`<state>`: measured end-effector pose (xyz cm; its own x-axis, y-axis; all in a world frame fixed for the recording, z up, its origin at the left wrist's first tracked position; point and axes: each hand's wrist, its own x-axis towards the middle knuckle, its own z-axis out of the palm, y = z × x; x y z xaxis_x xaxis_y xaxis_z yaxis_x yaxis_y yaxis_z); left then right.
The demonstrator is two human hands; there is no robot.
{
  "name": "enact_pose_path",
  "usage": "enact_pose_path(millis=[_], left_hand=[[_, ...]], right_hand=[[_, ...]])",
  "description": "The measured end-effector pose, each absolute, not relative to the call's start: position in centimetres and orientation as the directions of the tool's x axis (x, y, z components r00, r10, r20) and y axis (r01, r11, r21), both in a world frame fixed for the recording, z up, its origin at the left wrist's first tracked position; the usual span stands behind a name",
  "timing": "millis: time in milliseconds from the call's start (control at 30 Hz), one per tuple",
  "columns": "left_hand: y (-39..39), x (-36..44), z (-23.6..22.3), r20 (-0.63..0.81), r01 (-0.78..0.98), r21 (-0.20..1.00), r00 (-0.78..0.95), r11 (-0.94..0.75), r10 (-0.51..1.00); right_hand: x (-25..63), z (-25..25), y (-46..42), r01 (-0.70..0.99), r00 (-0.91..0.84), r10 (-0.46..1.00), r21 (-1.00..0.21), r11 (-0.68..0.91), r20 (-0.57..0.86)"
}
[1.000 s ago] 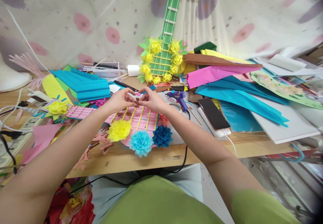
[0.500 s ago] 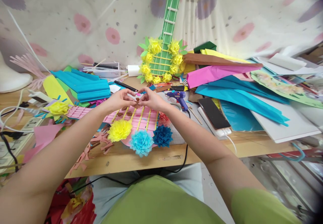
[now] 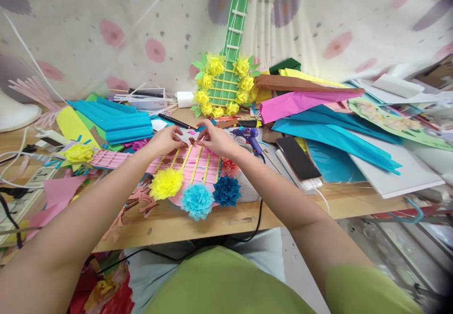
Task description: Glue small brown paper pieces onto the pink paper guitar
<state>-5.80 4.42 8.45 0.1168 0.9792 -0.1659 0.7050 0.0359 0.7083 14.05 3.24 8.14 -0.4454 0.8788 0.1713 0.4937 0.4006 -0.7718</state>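
Note:
A pink paper guitar (image 3: 198, 168) with yellow strings lies flat on the wooden table (image 3: 198, 222). Yellow (image 3: 166, 184), light blue (image 3: 197, 201) and dark blue (image 3: 227, 191) paper flowers sit along its near edge. Above its body my right hand (image 3: 214, 139) pinches a small brown paper piece (image 3: 192, 141). My left hand (image 3: 167, 139) is just left of it, fingertips pressed together beside the piece and slightly apart from the right hand. Brown paper scraps (image 3: 138, 201) lie to the left of the flowers.
A green paper guitar (image 3: 230, 54) ringed with yellow flowers leans on the dotted curtain. A blue glue gun (image 3: 250, 137), a phone (image 3: 297, 158) on a cable, stacked blue folded paper (image 3: 116, 118) and pink, blue, brown sheets (image 3: 318, 111) crowd the table.
My hands, joined around the brown piece before, have parted a little; the left hand has drawn slightly left and the piece stays at the right fingertips.

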Motion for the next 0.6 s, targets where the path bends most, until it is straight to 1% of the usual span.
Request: enact_pose_path(millis=[67,167,200,233,267,300,367,400,467,533,600], left_hand=[[4.6,-5.8,8.5,-0.139,0.789,0.614,0.149,-0.033,0.979],[4.8,-5.9,8.6,0.045,0.891,0.415,0.184,-0.186,0.982],[4.9,-5.9,8.7,0.105,0.904,0.365,0.199,-0.225,0.974],[4.9,-5.9,8.8,0.153,0.904,0.345,0.209,-0.25,0.966],[4.8,-5.8,9.0,0.188,0.894,0.361,0.207,-0.264,0.96],[4.7,-5.6,9.1,0.206,0.873,0.409,0.197,-0.267,0.959],[4.3,-4.9,9.3,0.188,0.785,0.575,0.148,-0.231,0.971],[4.0,-4.4,9.4,0.13,0.721,0.663,0.155,-0.202,0.979],[3.4,-3.5,9.5,0.003,0.565,0.814,0.229,-0.135,0.974],[3.0,-2.8,9.6,-0.082,0.457,0.888,0.261,-0.049,0.962],[2.7,-2.4,9.7,-0.15,0.417,0.908,0.248,0.034,0.957]], right_hand=[[14.2,8.1,3.1,0.511,-0.456,0.867,-0.739,0.439,0.2],[14.5,7.8,3.0,0.515,-0.461,0.853,-0.709,0.482,0.244],[14.5,7.6,2.9,0.512,-0.463,0.849,-0.705,0.491,0.256],[14.6,7.5,2.9,0.507,-0.465,0.845,-0.702,0.5,0.266],[14.6,7.4,2.8,0.502,-0.468,0.84,-0.7,0.508,0.274],[14.7,7.3,2.8,0.498,-0.473,0.835,-0.696,0.516,0.28],[14.7,7.1,2.7,0.486,-0.488,0.822,-0.691,0.535,0.293],[14.8,7.1,2.7,0.476,-0.494,0.815,-0.691,0.544,0.302],[14.8,7.0,2.6,0.451,-0.492,0.808,-0.699,0.554,0.323],[14.9,7.0,2.5,0.429,-0.476,0.812,-0.716,0.551,0.339],[15.1,7.0,2.4,0.42,-0.463,0.815,-0.724,0.547,0.347]])
